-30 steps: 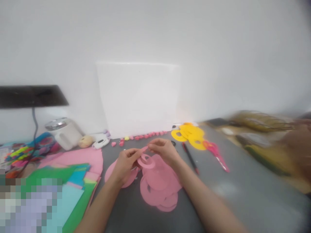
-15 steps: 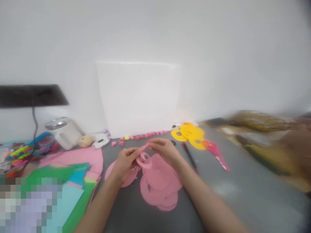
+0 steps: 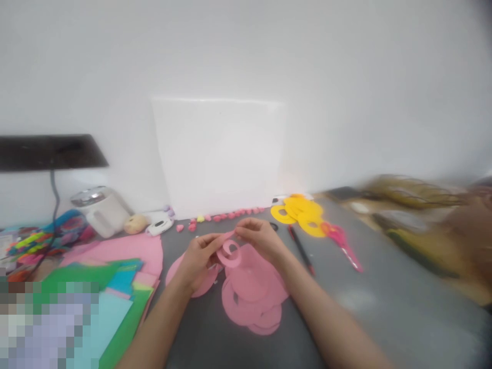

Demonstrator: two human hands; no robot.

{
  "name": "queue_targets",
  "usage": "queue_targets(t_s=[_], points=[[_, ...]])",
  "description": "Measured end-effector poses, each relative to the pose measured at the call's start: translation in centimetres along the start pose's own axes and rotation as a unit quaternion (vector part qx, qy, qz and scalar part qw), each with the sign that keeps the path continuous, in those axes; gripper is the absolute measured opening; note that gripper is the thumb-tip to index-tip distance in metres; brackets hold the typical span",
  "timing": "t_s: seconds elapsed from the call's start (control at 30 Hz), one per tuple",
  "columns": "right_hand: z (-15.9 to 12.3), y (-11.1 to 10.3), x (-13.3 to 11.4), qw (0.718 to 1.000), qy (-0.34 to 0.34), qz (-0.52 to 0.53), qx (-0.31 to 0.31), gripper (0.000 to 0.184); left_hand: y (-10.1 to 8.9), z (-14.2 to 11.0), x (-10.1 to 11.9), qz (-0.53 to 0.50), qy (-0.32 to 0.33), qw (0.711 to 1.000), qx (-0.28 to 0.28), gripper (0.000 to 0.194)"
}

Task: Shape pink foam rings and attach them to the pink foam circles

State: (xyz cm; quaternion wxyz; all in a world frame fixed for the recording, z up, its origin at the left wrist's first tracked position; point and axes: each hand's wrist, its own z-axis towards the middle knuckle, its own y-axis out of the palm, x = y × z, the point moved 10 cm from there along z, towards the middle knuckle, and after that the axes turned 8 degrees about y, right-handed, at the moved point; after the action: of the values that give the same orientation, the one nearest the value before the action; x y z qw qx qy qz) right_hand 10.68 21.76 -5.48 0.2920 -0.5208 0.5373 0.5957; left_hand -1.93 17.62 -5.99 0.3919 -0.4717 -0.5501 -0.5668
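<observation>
A curled pink paper spiral (image 3: 230,260) hangs between my two hands above the table. My left hand (image 3: 200,259) is closed on its left part, thumb and fingers pinching the paper. Its upper end is pinched between the thumb and fingertips of my right hand (image 3: 258,237). Below my hands lies an overlapping pile of pink paper discs (image 3: 251,300), some with cut openings. More pink round paper (image 3: 203,287) lies partly hidden under my left hand and forearm.
Yellow paper rings (image 3: 303,211), pink-handled scissors (image 3: 344,246) and a dark pen (image 3: 302,250) lie to the right. Coloured paper sheets (image 3: 82,277) are stacked at the left. A white board (image 3: 221,159) leans on the wall behind small pink pieces (image 3: 238,213).
Almost nothing differs. The spiral's loop has shifted very slightly in my fingers, while both hands keep their hold on it.
</observation>
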Motion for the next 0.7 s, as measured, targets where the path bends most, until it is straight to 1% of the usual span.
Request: queue_targets(t_s=[0.2, 0.4, 0.47, 0.6, 0.7], points=[[0.1, -0.1, 0.1, 1.000, -0.006, -0.008, 0.003, 0.020, 0.0, -0.1, -0.1, -0.007, 0.001, 1.000, -0.005, 0.026], [0.1, -0.3, 0.0, 1.000, 0.000, 0.007, 0.014, 0.020, 0.7, -0.1, 0.5, -0.024, 0.013, 0.999, -0.020, 0.029], [0.1, -0.1, 0.0, 1.000, -0.001, 0.012, 0.006, 0.020, 0.6, -0.2, 0.6, -0.033, 0.011, 0.999, -0.010, 0.029], [0.2, 0.4, 0.3, 0.999, -0.005, 0.017, -0.031, 0.022, -0.3, -0.3, 0.3, -0.046, -0.001, 0.998, 0.034, 0.032], [0.2, 0.6, 0.4, 0.999, -0.003, 0.012, -0.042, 0.023, -0.5, -0.2, 0.2, -0.037, 0.001, 0.999, 0.037, 0.034]])
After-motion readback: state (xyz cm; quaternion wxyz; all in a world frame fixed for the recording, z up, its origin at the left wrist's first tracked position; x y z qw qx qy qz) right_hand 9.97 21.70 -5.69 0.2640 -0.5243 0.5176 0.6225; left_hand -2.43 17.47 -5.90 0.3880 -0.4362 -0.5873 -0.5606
